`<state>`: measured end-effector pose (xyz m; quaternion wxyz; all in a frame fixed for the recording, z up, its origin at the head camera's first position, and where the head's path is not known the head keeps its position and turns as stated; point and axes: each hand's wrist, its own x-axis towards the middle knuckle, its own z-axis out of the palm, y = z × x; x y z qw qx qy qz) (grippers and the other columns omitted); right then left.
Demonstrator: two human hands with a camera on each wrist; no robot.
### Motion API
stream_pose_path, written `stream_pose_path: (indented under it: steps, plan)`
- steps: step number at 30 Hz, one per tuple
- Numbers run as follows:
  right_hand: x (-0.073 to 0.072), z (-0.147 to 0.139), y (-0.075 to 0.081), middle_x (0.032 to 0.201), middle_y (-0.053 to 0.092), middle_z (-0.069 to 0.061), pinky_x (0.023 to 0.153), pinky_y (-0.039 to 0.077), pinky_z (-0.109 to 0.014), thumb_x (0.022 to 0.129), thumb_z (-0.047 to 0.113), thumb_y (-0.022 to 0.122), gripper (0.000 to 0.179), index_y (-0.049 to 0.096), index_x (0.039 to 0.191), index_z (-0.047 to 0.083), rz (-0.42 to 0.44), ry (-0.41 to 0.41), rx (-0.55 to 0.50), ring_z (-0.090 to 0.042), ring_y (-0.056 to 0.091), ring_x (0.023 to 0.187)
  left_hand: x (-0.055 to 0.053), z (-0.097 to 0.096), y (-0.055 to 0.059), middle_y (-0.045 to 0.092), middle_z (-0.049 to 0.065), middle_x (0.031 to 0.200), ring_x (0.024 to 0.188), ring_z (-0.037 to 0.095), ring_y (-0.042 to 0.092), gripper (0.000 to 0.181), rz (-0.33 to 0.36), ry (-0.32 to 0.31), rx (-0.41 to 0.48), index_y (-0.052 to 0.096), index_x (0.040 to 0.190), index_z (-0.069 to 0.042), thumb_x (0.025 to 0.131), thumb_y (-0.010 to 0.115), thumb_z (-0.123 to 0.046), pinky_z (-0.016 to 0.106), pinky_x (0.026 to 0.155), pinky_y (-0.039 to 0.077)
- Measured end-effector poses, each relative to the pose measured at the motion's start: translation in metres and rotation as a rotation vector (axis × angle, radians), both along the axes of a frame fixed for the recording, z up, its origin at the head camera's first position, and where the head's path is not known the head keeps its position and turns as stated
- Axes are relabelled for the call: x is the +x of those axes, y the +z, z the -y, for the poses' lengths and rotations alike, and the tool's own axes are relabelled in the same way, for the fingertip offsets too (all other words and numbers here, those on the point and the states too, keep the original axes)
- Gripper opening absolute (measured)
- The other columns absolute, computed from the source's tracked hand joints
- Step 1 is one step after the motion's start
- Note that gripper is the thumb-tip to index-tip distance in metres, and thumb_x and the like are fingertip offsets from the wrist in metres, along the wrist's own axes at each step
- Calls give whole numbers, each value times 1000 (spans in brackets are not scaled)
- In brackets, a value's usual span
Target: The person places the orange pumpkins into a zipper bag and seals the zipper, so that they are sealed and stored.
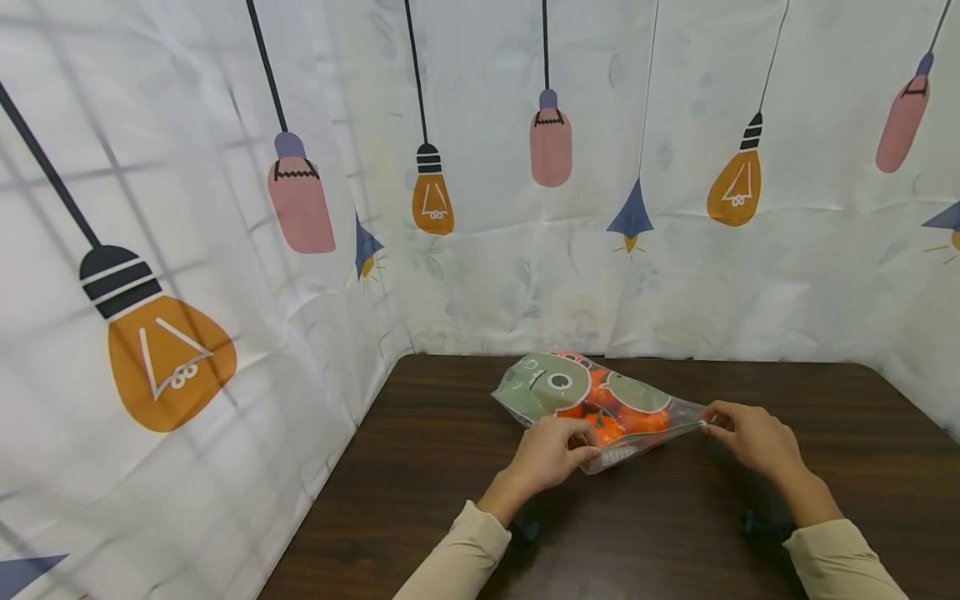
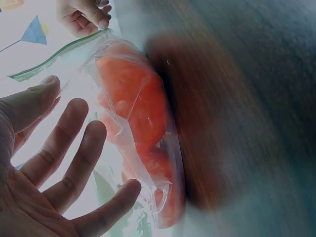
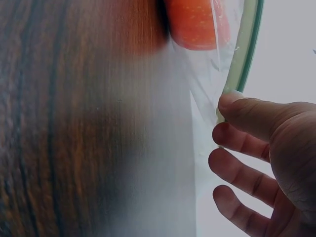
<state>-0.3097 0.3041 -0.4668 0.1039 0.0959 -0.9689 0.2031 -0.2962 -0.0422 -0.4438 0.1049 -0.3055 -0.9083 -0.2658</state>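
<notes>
A clear zip bag (image 1: 547, 392) with a printed green cartoon face lies slanted on the table. Inside it are several glossy orange-red rounded pieces (image 1: 603, 427), one with a green stem; they also fill the bag in the left wrist view (image 2: 136, 103). At the bag's near edge, my left hand (image 1: 546, 454) pinches the film between thumb and index finger, its other fingers spread. My right hand (image 1: 753, 435) pinches the right-hand corner, at the end of the green zip strip (image 3: 247, 44). In the right wrist view the strip runs up from that thumb tip.
Below the bag is a dark wood-grain table (image 1: 450, 400). A white curtain (image 1: 487, 283) printed with hanging lamps stands behind the table's back edge and along its left side. Dark bands sit at both wrists, partly under the light sleeves (image 1: 843, 558).
</notes>
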Motion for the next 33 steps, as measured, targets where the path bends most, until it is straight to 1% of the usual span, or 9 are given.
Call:
stream_pose_path:
  steps: [1,3,7,18,25,33]
  plan:
    - [0,-1,0,93,74,-2,51,39,-33,96,27,70,17,71,110,17,3,-2,-2,-12,60,69,0,1,0,71,-18,77,71,-8,55,9,5,3,3,73,84,-30,91,77,-34,17,65,42]
    - [0,-2,0,94,74,-2,51,39,-33,96,27,70,17,70,110,17,6,-8,-2,-11,59,69,-1,2,1,71,-18,77,71,-6,56,9,16,7,10,73,83,-30,90,77,-34,17,63,41]
    - [-1,-5,-1,95,74,-2,51,37,-34,97,28,69,18,70,111,18,15,-22,-6,-11,57,67,-1,5,2,71,-18,79,71,-7,56,9,36,8,28,73,84,-31,91,77,-34,17,63,42]
    - [-1,-11,-1,94,72,-1,51,35,-34,97,29,68,19,69,112,17,24,-44,0,-13,53,65,-4,9,5,70,-17,80,69,-8,56,9,50,11,48,73,84,-31,91,77,-35,16,64,44]
    - [0,-15,-1,98,74,-4,52,37,-34,97,31,68,20,69,111,17,30,-69,-3,-14,55,66,-6,13,6,73,-15,82,69,-8,57,8,63,17,68,74,86,-30,91,76,-36,18,63,45]
    - [0,-20,-4,95,73,-2,51,36,-35,98,32,66,19,69,110,17,24,-73,-7,-14,53,63,-5,15,9,72,-15,82,69,-7,58,9,69,28,73,74,87,-30,91,76,-38,19,63,45]
